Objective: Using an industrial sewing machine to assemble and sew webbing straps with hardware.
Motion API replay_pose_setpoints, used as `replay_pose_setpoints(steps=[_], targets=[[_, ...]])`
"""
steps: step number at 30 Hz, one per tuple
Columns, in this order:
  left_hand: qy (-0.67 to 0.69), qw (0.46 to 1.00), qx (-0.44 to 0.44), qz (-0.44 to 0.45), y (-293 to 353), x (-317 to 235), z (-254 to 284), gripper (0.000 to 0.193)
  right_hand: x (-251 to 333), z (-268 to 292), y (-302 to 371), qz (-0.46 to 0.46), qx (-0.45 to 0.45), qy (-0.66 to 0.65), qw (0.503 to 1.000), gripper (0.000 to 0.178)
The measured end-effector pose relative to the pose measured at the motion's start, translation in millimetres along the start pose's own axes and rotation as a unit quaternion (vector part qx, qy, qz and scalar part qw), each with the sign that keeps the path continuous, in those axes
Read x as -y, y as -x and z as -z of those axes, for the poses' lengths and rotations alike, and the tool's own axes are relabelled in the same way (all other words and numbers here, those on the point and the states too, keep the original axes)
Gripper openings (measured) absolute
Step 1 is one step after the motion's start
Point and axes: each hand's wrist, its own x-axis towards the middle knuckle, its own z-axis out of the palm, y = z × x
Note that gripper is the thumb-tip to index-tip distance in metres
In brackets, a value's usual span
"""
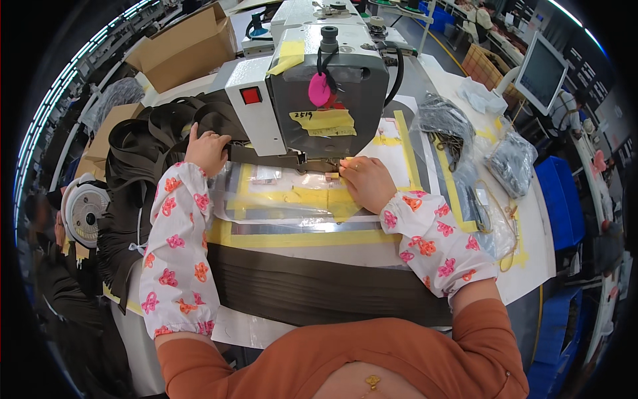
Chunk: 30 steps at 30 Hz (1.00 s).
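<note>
A grey-and-white sewing machine [332,86] stands in front of me with its needle area low over the work. A dark brown strap [266,158] runs sideways beneath the needle. My left hand [207,150] is at the strap's left part, index finger raised and the other fingers bent around the fabric; its grip is partly hidden. Just right of the needle, my right hand [367,181] has its fingertips pressed together at the strap's right end. A small brass-coloured piece [331,176] lies near those fingertips. Patterned sleeve covers are on both forearms.
Looped dark straps [126,159] are heaped at the left, beside a white fan [85,211]. Flat dark strips [319,282] lie in front of me. Plastic bags [512,163] and cords sit at the right, near a screen [541,72]. A cardboard box [189,50] stands behind.
</note>
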Motion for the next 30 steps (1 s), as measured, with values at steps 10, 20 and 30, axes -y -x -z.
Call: replay_pose_setpoints(steps=[10,20,30], targets=[[-0.100,0.992,-0.069,0.041,-24,46,27,0.010,25,18,-10,0.181,0.043,0.033,0.982,0.011],[0.042,0.987,-0.139,0.070,-37,7,32,0.025,99,-57,-102,0.115,-0.045,0.028,0.992,0.015],[0.377,0.919,0.001,-0.117,124,-120,54,0.021,68,40,23,0.112,0.098,-0.238,0.960,0.023]])
